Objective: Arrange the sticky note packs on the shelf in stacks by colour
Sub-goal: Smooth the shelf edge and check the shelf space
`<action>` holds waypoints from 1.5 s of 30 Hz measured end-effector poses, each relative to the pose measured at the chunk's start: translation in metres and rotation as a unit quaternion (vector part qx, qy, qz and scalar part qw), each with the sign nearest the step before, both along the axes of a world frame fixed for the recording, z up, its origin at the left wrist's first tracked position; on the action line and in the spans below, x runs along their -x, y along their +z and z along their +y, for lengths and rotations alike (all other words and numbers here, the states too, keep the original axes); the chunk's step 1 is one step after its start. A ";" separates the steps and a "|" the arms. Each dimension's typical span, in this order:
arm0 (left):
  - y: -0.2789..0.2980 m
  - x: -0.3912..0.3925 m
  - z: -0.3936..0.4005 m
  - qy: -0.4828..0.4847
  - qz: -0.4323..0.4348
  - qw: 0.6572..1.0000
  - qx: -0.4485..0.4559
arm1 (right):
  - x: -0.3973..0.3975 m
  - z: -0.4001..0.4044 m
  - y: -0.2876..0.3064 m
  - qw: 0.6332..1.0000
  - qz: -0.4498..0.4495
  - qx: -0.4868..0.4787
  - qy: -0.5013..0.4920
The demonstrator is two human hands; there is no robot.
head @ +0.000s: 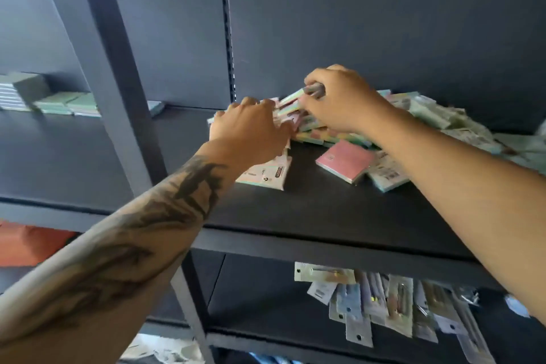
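— Packs, what are they like?
— Flat, square, film-wrapped pastel sticky note packs (331,130) heaped on the matte black shelf (310,204); 1 pink pack (344,160) lies flat just in front of the heap.
— And the hands?
— Both arms reach in. The right hand (339,97) arches over the heap, fingers curled around a tilted multicolour pack (291,97). The left hand (251,124), knuckles up, presses on packs at the heap's left edge; I cannot tell its grip.

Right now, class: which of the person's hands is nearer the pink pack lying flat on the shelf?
Left, narrowly. The left hand grips packs just left of the pink pack; the right hand pinches a pack higher in the pile behind it.
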State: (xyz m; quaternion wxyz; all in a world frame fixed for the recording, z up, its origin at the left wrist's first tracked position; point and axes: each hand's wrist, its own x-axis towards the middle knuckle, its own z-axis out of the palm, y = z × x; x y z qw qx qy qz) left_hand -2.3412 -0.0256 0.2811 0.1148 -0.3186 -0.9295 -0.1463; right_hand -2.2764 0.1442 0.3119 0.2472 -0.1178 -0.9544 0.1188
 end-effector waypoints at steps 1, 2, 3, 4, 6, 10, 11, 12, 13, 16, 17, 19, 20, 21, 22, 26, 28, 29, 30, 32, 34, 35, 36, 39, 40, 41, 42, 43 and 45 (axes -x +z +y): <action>0.000 0.006 0.006 0.019 -0.011 1.000 0.013 | 0.012 0.008 0.004 1.000 -0.004 0.001 0.007; 0.000 0.011 0.011 0.041 -0.018 0.999 0.027 | 0.025 0.015 0.008 1.000 -0.015 -0.002 0.014; -0.001 0.016 0.016 0.061 -0.029 0.997 0.040 | 0.037 0.022 0.011 0.999 -0.032 -0.004 0.021; -0.002 0.018 0.020 0.077 -0.049 0.995 0.048 | 0.047 0.028 0.014 0.998 -0.054 -0.007 0.026; -0.007 0.018 0.025 0.102 -0.097 0.989 0.049 | 0.066 0.039 0.015 0.993 -0.108 -0.019 0.033; -0.017 0.002 0.030 0.116 -0.072 0.989 0.060 | 0.086 0.052 0.006 0.986 -0.150 -0.034 0.061; -0.018 -0.003 0.031 0.123 -0.059 0.989 0.049 | 0.089 0.054 0.005 0.988 -0.135 -0.027 0.069; -0.018 -0.008 0.032 0.131 -0.052 0.989 0.036 | 0.091 0.057 0.003 0.990 -0.119 -0.018 0.077; -0.020 -0.010 0.033 0.137 -0.044 0.989 0.027 | 0.092 0.058 0.002 0.991 -0.107 -0.007 0.082; -0.022 -0.017 0.036 0.140 -0.025 0.990 0.007 | 0.089 0.062 0.004 0.990 -0.092 0.011 0.102; -0.023 -0.018 0.037 0.135 -0.022 0.991 0.002 | 0.087 0.064 0.005 0.990 -0.087 0.016 0.112; -0.025 -0.018 0.035 0.124 -0.023 0.992 -0.004 | 0.081 0.068 0.006 0.988 -0.087 0.011 0.131; -0.025 -0.018 0.034 0.117 -0.026 0.993 -0.014 | 0.076 0.069 0.005 0.987 -0.087 0.003 0.138; -0.024 -0.018 0.032 0.110 -0.028 0.993 -0.028 | 0.072 0.070 0.003 0.986 -0.084 -0.010 0.143; -0.023 -0.019 0.029 0.107 -0.027 0.993 -0.036 | 0.067 0.070 0.002 0.985 -0.078 -0.028 0.148; -0.022 -0.037 0.018 0.090 0.018 0.996 -0.010 | 0.040 0.065 -0.004 0.979 -0.022 -0.089 0.182; -0.024 -0.052 0.006 0.072 0.038 0.996 -0.025 | 0.020 0.057 -0.009 0.977 0.007 -0.100 0.188; -0.027 -0.062 -0.002 0.062 0.045 0.996 -0.037 | 0.009 0.052 -0.013 0.976 0.021 -0.108 0.189; -0.029 -0.071 -0.011 0.054 0.048 0.996 -0.047 | -0.002 0.046 -0.017 0.975 0.037 -0.114 0.185; -0.036 -0.092 -0.033 0.037 0.055 0.996 -0.054 | -0.030 0.032 -0.027 0.976 0.068 -0.107 0.179; -0.043 -0.111 -0.063 0.022 0.077 0.995 -0.051 | -0.061 0.010 -0.041 0.973 0.093 -0.098 0.187; -0.047 -0.120 -0.079 0.016 0.083 0.995 -0.051 | -0.076 -0.005 -0.048 0.971 0.100 -0.098 0.194; -0.050 -0.128 -0.097 0.010 0.082 0.995 -0.052 | -0.091 -0.022 -0.054 0.969 0.104 -0.095 0.202; -0.062 -0.152 -0.157 0.003 0.089 0.995 -0.043 | -0.125 -0.078 -0.075 0.963 0.111 -0.090 0.231; -0.066 -0.158 -0.177 0.004 0.100 0.994 -0.032 | -0.132 -0.099 -0.079 0.960 0.115 -0.098 0.236; -0.071 -0.163 -0.197 0.008 0.107 0.994 -0.020 | -0.136 -0.120 -0.083 0.958 0.117 -0.103 0.239; -0.075 -0.166 -0.217 0.016 0.112 0.994 -0.010 | -0.138 -0.140 -0.086 0.958 0.116 -0.102 0.240; -0.078 -0.168 -0.239 0.025 0.113 0.993 -0.003 | -0.138 -0.161 -0.089 0.958 0.118 -0.099 0.243; -0.082 -0.167 -0.282 0.048 0.113 0.992 0.005 | -0.133 -0.202 -0.093 0.955 0.123 -0.086 0.256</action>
